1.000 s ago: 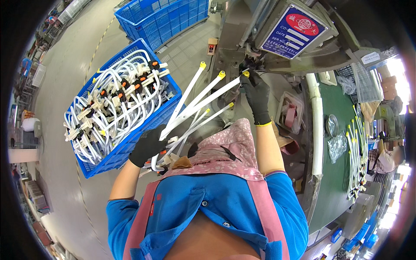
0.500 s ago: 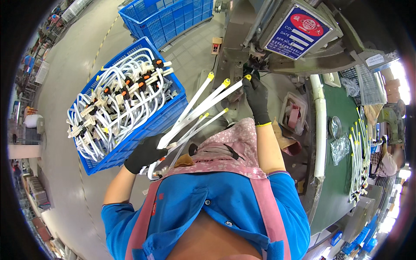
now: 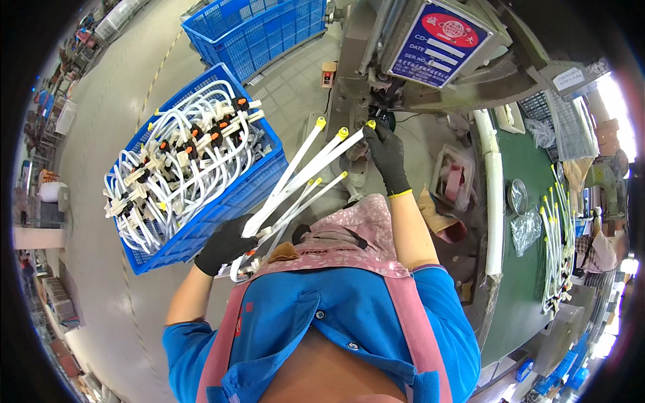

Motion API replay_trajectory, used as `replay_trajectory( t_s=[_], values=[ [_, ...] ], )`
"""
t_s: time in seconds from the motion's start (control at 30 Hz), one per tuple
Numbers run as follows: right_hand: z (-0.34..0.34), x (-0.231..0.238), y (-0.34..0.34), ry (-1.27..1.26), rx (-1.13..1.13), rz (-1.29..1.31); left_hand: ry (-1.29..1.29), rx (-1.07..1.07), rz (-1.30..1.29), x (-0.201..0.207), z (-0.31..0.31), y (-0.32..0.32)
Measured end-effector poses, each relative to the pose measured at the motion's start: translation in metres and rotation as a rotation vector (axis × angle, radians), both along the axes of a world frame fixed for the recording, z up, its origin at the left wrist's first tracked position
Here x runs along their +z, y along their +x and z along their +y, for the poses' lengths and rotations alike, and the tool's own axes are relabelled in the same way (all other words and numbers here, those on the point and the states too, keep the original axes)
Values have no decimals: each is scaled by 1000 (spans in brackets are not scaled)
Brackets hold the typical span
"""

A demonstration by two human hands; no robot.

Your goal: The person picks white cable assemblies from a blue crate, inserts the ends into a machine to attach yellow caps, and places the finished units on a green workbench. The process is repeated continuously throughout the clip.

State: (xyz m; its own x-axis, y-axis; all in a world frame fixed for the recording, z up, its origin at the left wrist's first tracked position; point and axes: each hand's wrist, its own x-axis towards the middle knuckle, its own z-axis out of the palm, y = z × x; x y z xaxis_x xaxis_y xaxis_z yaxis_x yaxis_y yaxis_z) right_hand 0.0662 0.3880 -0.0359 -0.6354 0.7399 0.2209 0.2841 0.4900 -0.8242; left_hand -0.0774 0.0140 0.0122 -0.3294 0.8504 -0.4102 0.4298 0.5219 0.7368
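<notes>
Right hand (image 3: 386,156) drawn bodyward; fingers (image 3: 373,137) closed on yellow-tipped tube (image 3: 346,146).

Gloves, black, close-fitting: one on the left hand (image 3: 224,247), one on the right hand (image 3: 390,156). Cuff edging (image 3: 401,193), yellow: wrist, just behind right grip. Apron (image 3: 363,216), pink, pale floral print: between the grips. Straps (image 3: 411,316), plain pink; shirt (image 3: 289,292), blue, short-sleeved, buttoned: farther behind both grips.

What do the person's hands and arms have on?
The left hand and right hand wear black gloves. The right one has a thin yellow edge at the wrist. Blue short sleeves cover the upper arms; the forearms are bare.
</notes>
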Motion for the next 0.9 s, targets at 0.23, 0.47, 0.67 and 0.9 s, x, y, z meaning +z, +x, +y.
replay_trajectory(
  t_s=[0.23,0.47,0.67,0.9],
  values=[
    [-10,8,16,-65,17,31,-46,57,-8,-11,-4,8],
    [-41,27,33,15,96,120,36,77,30,-21,-7,10],
    [-105,59,34,329,371,270,78,32,217,-17,-13,16],
    [-172,53,23,471,955,178,-126,-235,295,10,-44,53]
  ],
)
